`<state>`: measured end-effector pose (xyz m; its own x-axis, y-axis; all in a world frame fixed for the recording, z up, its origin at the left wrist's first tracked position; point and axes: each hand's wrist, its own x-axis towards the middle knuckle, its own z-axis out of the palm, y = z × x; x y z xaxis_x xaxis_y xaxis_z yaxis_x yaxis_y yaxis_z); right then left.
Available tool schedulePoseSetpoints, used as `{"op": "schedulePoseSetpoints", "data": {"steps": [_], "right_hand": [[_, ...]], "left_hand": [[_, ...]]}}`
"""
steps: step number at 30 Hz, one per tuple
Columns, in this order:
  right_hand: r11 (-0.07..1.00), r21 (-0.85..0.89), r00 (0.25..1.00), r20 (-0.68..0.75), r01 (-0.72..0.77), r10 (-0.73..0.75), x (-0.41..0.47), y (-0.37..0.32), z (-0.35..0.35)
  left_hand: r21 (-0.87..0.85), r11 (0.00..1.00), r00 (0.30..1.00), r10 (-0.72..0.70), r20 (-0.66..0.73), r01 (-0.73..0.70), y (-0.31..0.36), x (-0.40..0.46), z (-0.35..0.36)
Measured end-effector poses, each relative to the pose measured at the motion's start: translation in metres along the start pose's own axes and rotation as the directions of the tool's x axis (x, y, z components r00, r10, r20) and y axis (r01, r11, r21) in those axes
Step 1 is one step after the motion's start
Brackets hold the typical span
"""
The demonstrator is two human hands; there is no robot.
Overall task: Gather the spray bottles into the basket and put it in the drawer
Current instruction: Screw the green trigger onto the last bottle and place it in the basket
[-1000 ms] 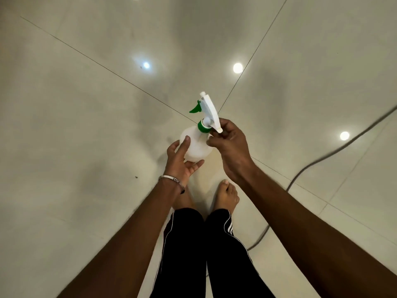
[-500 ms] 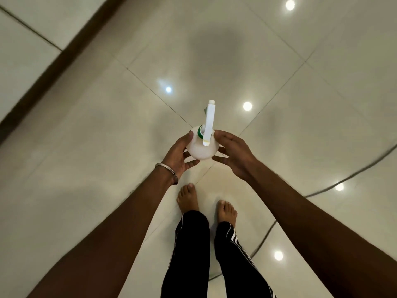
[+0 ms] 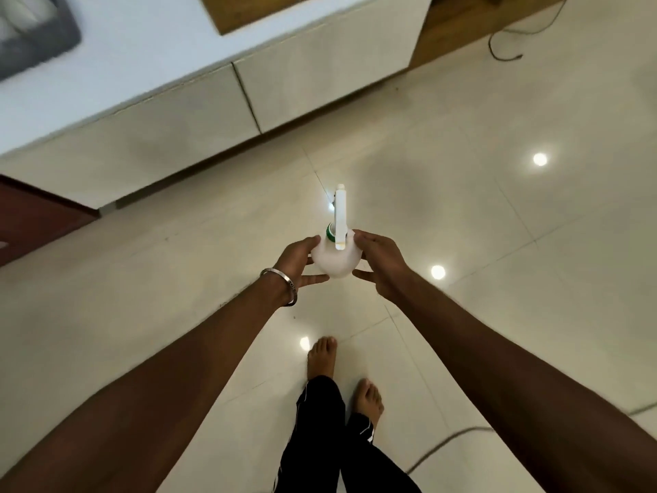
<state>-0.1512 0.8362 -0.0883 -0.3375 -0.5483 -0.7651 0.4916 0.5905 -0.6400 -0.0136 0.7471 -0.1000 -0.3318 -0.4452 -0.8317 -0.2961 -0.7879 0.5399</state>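
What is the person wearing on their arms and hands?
Both arms are bare, with no sleeves and no gloves. The left hand has a thin silver metal bangle around its wrist. The right hand and its wrist wear nothing.

White spray bottle with green collar, black white-striped trousers, glossy cream floor tiles, silver bangle

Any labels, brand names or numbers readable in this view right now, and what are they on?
None can be read.
spray bottle: plain white body and trigger head with a green collar, no label showing.
bangle on the left wrist: small dark marks, too small and blurred to read.
cabinet: plain fronts, no text.
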Motion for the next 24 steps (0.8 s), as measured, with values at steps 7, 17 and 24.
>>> {"op": "schedulePoseSetpoints", "data": {"steps": [7, 17, 24], "right_hand": [[0.996, -0.073, 0.994, 0.099, 0.059, -0.052, -0.076, -0.069, 0.065], [0.967, -0.206, 0.968, 0.231, 0.152, -0.103, -0.196, -0.15, 0.121], [0.952, -0.269, 0.97, 0.227, 0.147, -0.085, -0.265, -0.177, 0.17]], "left_hand": [[0.018, 0.996, 0.99, 0.088, -0.113, -0.087, 0.064, -0.096, -0.037], [-0.041, 0.985, 0.957, 0.151, -0.246, -0.166, 0.129, -0.238, -0.058], [-0.091, 0.978, 0.95, 0.155, -0.271, -0.186, 0.148, -0.319, -0.089]]}}
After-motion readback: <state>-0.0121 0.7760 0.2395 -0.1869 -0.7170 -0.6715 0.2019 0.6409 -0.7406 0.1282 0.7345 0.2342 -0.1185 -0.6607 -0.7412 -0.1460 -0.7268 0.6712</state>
